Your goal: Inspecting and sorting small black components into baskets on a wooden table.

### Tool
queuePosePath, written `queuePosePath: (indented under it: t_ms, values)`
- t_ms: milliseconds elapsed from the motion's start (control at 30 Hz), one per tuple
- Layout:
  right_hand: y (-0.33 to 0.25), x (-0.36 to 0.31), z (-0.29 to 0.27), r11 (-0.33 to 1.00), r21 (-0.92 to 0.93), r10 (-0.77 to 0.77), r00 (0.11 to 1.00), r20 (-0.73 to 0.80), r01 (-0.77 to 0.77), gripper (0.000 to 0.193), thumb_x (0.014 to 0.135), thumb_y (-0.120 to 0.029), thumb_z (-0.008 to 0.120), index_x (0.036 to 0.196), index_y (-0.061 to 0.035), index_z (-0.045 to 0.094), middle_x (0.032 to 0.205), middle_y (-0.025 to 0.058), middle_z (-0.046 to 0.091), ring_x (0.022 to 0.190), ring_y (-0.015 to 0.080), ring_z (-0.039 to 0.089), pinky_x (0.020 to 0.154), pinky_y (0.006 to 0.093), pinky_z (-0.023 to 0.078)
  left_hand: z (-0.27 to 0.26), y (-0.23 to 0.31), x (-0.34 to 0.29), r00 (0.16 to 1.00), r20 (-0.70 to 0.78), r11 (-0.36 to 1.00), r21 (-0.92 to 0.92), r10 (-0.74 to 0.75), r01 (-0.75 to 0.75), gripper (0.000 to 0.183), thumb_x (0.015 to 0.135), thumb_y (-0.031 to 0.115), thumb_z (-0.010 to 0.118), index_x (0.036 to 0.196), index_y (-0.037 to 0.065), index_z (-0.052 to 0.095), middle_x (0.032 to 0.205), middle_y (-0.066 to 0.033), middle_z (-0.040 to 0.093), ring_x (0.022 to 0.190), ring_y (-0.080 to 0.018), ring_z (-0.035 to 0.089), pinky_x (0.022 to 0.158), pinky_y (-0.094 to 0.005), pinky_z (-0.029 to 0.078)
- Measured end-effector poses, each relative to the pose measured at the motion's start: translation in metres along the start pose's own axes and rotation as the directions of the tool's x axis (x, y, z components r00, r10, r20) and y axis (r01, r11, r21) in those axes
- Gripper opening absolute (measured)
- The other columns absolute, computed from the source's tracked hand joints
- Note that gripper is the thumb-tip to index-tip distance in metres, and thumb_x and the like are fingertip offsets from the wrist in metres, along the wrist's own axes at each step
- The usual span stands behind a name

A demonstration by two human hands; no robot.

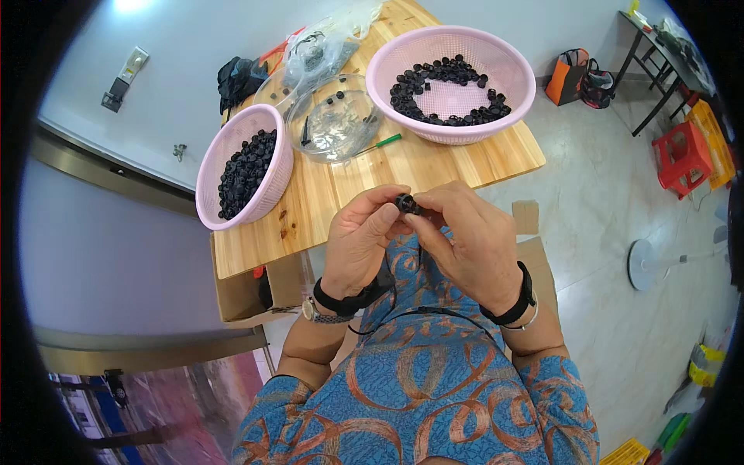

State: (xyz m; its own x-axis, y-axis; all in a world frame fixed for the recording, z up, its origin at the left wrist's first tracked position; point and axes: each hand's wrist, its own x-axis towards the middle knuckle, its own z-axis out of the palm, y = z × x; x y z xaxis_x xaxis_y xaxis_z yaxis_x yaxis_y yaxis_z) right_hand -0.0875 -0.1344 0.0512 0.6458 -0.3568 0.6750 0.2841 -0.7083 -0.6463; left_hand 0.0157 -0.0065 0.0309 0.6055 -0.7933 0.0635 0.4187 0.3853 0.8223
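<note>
Between the fingertips of both hands is a small round black plastic part (pixel 406 204), held just in front of the table's near edge. My left hand (pixel 363 232) pinches it from the left with thumb and forefinger. From the other side, my right hand (pixel 466 236) grips it the same way. Beyond the hands, a pink basket (pixel 279 174) at the left is heaped with small black parts (pixel 246 172). A larger pink basket (pixel 519 85) at the right holds more black parts (pixel 453 68), mostly in a ring around its bottom.
On the wooden table (pixel 325 225) stands a clear plastic tray (pixel 341 128) with a few black pieces. A green-handled screwdriver (pixel 389 141) lies beside it. Behind are plastic bags (pixel 318 58). Below the table's left side sits a cardboard box (pixel 240 298); a red stool (pixel 682 159) stands far right.
</note>
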Motion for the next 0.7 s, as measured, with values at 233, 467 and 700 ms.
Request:
queuePosePath:
  t_ms: [233,467,700]
  values:
    - [-0.002,-0.001,-0.007,0.995,-0.099,-0.014,0.999,0.045,0.018,0.018,0.074,-0.01,0.066,0.086,-0.0064,0.053,0.074,0.0064,0.054,0.063,0.0238,0.058,0.051,0.0322,0.045,0.003,-0.002,0.0,0.999,0.015,0.997,0.075,0.035,-0.036,0.027,0.089,0.007,0.053,0.113,-0.005,0.052,0.101,-0.0118,0.061,0.089,-0.0164,0.061,0.078,-0.0273,0.051]
    - [-0.004,-0.001,-0.012,0.993,-0.119,-0.011,0.998,0.054,0.017,0.017,0.075,-0.012,0.066,0.085,-0.0068,0.053,0.073,0.0061,0.053,0.063,0.024,0.057,0.051,0.0327,0.045,0.006,0.0,0.0,0.995,0.017,0.951,0.292,0.098,-0.098,0.024,0.087,0.005,0.057,0.108,-0.006,0.056,0.099,-0.0104,0.061,0.085,-0.0144,0.06,0.077,-0.0242,0.049]
    - [0.002,-0.007,-0.009,0.999,0.001,0.04,0.999,0.034,-0.04,0.02,0.072,-0.009,0.069,0.087,-0.0054,0.055,0.075,0.0075,0.057,0.065,0.0249,0.06,0.054,0.0316,0.047,0.01,0.0,-0.003,0.993,0.009,0.922,0.372,0.114,-0.109,0.022,0.086,0.006,0.058,0.106,-0.004,0.058,0.097,-0.008,0.06,0.082,-0.0125,0.059,0.074,-0.0223,0.048]
